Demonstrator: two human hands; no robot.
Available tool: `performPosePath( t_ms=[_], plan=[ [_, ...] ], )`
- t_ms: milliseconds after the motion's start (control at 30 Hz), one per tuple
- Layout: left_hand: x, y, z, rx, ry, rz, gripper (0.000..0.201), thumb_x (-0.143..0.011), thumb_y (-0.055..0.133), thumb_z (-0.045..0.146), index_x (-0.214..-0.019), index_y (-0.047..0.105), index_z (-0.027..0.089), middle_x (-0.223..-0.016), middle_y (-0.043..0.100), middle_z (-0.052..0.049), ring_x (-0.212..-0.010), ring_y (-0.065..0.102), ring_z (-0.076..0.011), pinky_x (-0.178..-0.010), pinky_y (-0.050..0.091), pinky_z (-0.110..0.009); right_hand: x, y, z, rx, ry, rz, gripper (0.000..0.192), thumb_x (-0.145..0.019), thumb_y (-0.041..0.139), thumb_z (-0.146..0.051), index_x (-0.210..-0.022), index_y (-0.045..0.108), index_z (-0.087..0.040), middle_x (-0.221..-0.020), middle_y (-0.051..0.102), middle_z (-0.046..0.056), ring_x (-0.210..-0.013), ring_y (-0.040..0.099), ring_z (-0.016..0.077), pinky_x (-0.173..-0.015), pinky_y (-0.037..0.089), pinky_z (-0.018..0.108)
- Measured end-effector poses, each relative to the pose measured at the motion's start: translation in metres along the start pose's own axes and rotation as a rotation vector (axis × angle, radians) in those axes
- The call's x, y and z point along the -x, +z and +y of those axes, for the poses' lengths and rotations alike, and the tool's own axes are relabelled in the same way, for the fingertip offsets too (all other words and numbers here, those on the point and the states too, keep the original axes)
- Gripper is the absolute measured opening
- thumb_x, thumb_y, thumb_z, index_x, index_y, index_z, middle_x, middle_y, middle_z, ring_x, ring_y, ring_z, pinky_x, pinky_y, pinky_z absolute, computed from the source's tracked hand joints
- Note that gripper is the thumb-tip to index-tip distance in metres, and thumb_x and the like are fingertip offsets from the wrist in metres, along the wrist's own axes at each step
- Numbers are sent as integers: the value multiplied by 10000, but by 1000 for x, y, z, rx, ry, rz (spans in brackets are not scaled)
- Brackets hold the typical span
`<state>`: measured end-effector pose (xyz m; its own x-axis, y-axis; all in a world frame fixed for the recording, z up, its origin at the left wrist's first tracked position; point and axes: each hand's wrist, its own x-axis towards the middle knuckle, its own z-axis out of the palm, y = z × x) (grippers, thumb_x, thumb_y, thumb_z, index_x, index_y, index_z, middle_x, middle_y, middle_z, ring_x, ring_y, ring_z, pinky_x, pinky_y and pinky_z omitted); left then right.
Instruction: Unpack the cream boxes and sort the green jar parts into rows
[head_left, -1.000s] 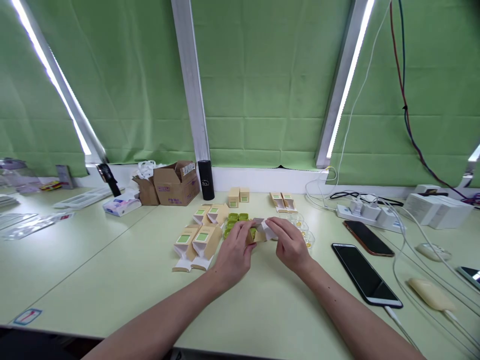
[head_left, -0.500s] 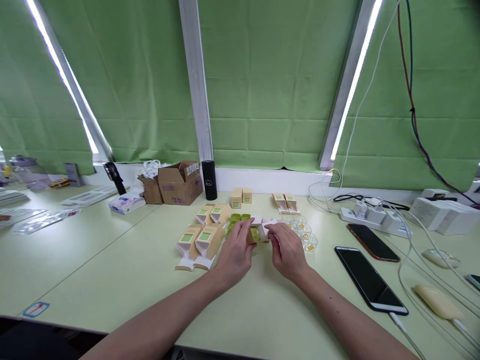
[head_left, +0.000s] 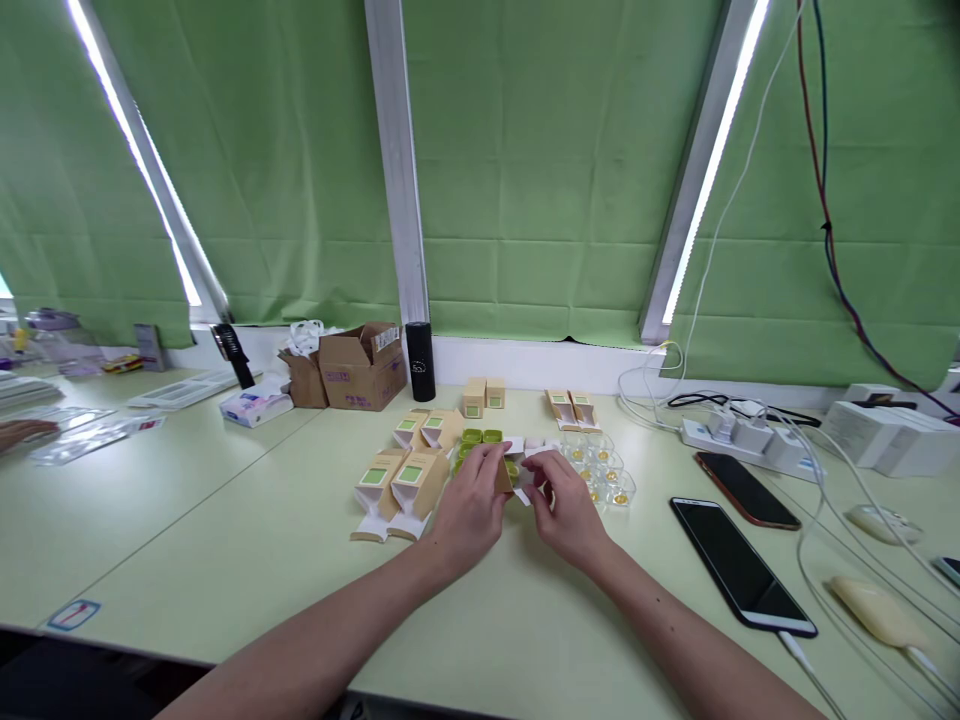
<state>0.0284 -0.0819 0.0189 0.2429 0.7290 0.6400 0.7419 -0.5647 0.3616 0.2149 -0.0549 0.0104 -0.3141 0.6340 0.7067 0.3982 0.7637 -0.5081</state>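
My left hand (head_left: 474, 500) is closed around a small brown cardboard box (head_left: 503, 477) whose white inner flaps stand open toward the right. Something green shows inside the box. Fingers of my right hand (head_left: 564, 503) are bent and pinched at the box's open end, on a white flap (head_left: 523, 495). Behind my left hand sit several green cups (head_left: 481, 436), partly hidden. Clear plastic cups with yellow centres (head_left: 611, 470) stand just right of my right hand. To the left lie opened brown boxes with green labels (head_left: 411, 480), their flaps spread on the table.
Two closed small boxes (head_left: 484, 395) and a pair of open ones (head_left: 571, 410) stand farther back. A black bottle (head_left: 419, 362) and a large carton (head_left: 361, 370) are by the wall. Phones (head_left: 739, 560), cables and a power strip (head_left: 750, 447) lie right. Another person's hand (head_left: 26, 432) is far left.
My right hand has shifted slightly left, its fingers now closer in at the box opening. The other person's hand reaches farther into view at the left.
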Motion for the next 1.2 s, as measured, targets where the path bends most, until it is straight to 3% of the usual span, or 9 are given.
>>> performPosePath(
  t_ms=[167, 433, 667, 933, 1200],
  plan=[
    [2, -1, 4, -166, 135, -26, 678, -902, 531, 85, -1540, 352, 230, -1351, 545, -160, -1271, 569, -315, -982, 577, -483, -2, 6, 2, -81, 124, 55, 48, -926, 594, -217, -949, 636, -220, -948, 607, 63, -716, 579, 179, -591, 516, 318],
    [2, 0, 7, -314, 254, -42, 633, -946, 475, 86, -1553, 333, 195, -1293, 582, -179, -1219, 597, -317, -916, 594, -450, 0, 17, 13, -168, 163, 113, 147, -947, 594, -288, -823, 630, -217, -892, 590, 49, -689, 581, 172, -576, 549, 311],
    [1, -1, 6, -326, 247, -12, 602, -958, 484, 93, -1538, 374, 213, -1270, 593, -165, -1214, 605, -314, -875, 600, -420, -2, 14, 11, -317, 255, 138, 233, -936, 645, -400, -786, 625, -223, -869, 629, 52, -746, 620, 196, -633, 582, 327],
    [-2, -4, 2, -335, 187, 16, 601, -975, 491, 134, -1553, 355, 227, -1298, 579, -170, -1242, 591, -321, -842, 606, -409, -3, 11, 10, -493, 379, 212, 323, -922, 666, -534, -904, 632, -214, -915, 689, 66, -809, 646, 207, -712, 581, 340],
    [-7, -7, -1, -308, 132, 79, 656, -924, 552, 115, -1543, 370, 235, -1302, 574, -155, -1237, 585, -314, -892, 593, -422, -7, 6, 13, -612, 450, 317, 345, -918, 655, -579, -899, 586, -241, -880, 689, 61, -743, 660, 218, -631, 621, 377]
  ],
)
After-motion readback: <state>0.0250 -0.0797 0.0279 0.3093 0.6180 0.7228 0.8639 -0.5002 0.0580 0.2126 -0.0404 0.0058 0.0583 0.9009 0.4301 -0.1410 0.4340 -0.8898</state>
